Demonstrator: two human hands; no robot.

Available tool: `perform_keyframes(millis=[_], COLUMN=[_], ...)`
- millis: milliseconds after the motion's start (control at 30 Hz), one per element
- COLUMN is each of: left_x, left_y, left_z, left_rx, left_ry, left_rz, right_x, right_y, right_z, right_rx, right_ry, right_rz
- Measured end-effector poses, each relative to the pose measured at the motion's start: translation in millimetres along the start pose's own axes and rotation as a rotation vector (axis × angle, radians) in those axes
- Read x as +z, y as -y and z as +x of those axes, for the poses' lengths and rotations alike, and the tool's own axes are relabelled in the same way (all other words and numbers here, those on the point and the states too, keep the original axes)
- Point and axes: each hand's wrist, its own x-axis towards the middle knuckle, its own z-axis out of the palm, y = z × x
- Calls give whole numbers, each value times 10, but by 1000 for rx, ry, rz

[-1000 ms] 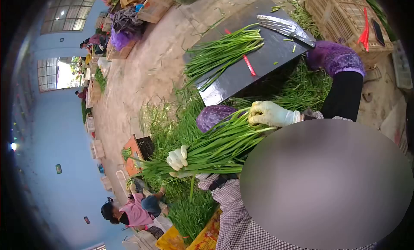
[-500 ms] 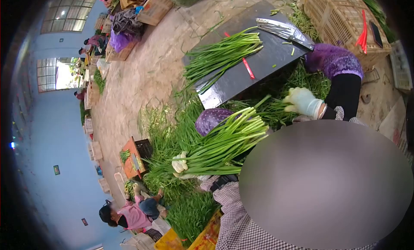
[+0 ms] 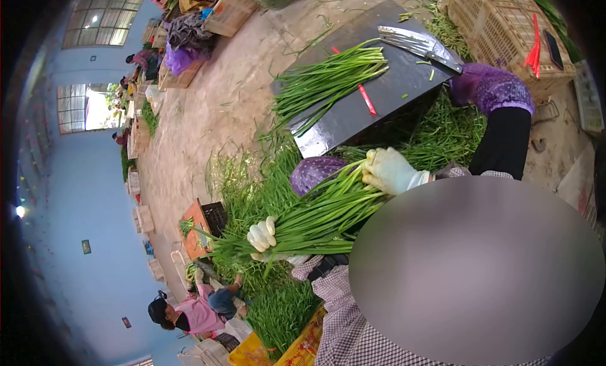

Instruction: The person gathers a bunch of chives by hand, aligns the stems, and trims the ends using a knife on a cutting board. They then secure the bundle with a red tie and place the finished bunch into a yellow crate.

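A loose bunch of garlic chives [image 3: 319, 221], long and green with paler ends, lies across my lap. My left hand [image 3: 262, 233], in a whitish glove, is wrapped round its leafy side at the left. At the pale stem ends, my gloved right hand [image 3: 390, 170] is closed on the chives. Beyond them, a dark board [image 3: 404, 91] carries a second bunch of chives [image 3: 331, 79] laid over a red strip [image 3: 366, 100]. A broad-bladed knife [image 3: 420, 47] rests at the board's far right edge.
Loose chives [image 3: 454, 135] heap around the board and my legs. A plastic crate [image 3: 486, 31] stands at upper right, with red strips [image 3: 535, 47] and a phone [image 3: 553, 49] on top. A yellow crate [image 3: 303, 341] of greens is below; a seated co-worker [image 3: 196, 309] is at lower left.
My right hand has moved left from the loose heap onto the pale ends of the held bunch and closed there. My left hand stays on the leafy side.
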Motion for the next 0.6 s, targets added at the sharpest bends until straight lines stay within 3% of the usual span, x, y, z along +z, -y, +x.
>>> perform_keyframes(millis=[33, 100, 167, 233, 267, 300, 367, 400, 600], left_x=[-32, -116, -282, -331, -384, -388, -388, -390, -178], left_y=[-18, -66, -253, -275, -296, -249, -155, -145, -49], left_z=[-24, -60, -81, -138, -152, -154, -170, -159, -45], left_rx=[-2, 27, -33, 13, -9, -13, 28, 26, -45], left_ry=[-3, 6, 31, -81, -67, -70, -60, -59, -37], left_rz=[-2, -14, 30, 6, -12, -14, -150, -154, -138], right_x=[-53, -177, -154, -101, -410, -360, -202, -202, -141], right_y=[-20, -151, -540, -1049, -966, -1009, -1088, -1042, -245], right_z=[-17, -33, -183, -419, -406, -436, -507, -392, 23], right_rx=[4, 116, 245, 397, 423, 428, 159, -13, 297], right_ry=[2, 110, 224, 591, 719, 721, 348, 378, 389], right_rz=[-1, -366, -487, -475, -363, -363, 401, 703, 1386])
